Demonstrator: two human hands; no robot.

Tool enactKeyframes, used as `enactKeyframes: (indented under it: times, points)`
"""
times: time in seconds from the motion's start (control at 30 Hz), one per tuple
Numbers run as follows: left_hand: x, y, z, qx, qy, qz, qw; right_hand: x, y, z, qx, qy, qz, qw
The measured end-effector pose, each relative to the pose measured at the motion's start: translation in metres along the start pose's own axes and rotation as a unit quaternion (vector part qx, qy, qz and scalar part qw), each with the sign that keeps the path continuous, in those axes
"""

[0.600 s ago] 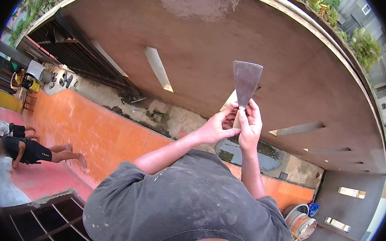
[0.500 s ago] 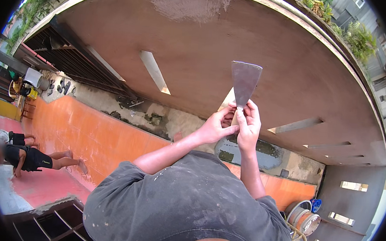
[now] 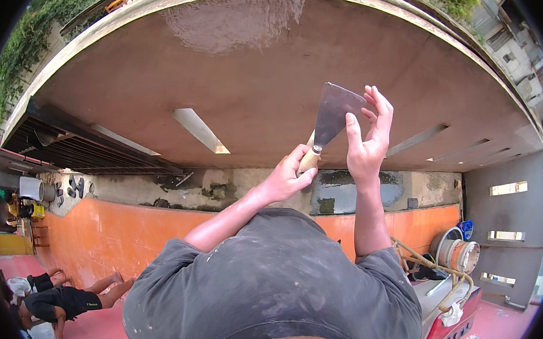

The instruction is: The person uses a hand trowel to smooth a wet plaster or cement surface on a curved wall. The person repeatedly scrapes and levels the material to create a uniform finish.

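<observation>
A putty knife [image 3: 338,113] with a wide grey metal blade and a pale wooden handle is held upright in front of me. My left hand [image 3: 291,174] is closed round the handle. Beside the blade's right edge, my right hand [image 3: 371,139] is raised with its fingers apart and slightly curled. Its fingertips are close to the blade's upper right corner; I cannot tell whether they touch it. Behind the blade stands a brown plastered wall [image 3: 257,105], with a paler, rough patch [image 3: 235,19] near its top.
Narrow slots [image 3: 202,130] pierce the wall, and a dark metal gate [image 3: 84,141] adjoins it at left. Below runs a wet concrete strip [image 3: 251,190] beside an orange ledge [image 3: 128,235]. At right are a bucket [image 3: 465,255] and a red-sided bench [image 3: 453,321]. People [image 3: 64,303] are at lower left.
My right hand has let go of the putty knife's handle and risen beside the blade, opening. My left hand now grips the handle alone, and the blade has tilted right. The view has turned.
</observation>
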State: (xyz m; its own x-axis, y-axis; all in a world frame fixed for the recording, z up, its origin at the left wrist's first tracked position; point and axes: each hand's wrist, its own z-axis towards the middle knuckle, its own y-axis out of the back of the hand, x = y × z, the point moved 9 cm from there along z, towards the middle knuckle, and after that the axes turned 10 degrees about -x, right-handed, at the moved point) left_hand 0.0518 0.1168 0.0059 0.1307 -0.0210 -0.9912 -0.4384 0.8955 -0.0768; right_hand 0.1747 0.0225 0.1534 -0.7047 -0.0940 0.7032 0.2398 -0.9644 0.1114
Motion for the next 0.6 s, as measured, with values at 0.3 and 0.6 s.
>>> enactKeyframes:
  times: [0.3,0.6]
  points:
    - [-0.009,0.097,-0.011,0.074,0.004,0.085,0.994,-0.008,-0.078,0.030,0.092,-0.217,0.204,0.950]
    - [-0.006,0.141,-0.004,0.028,-0.012,0.060,0.998,0.057,-0.121,-0.030,-0.043,0.067,-0.091,0.993]
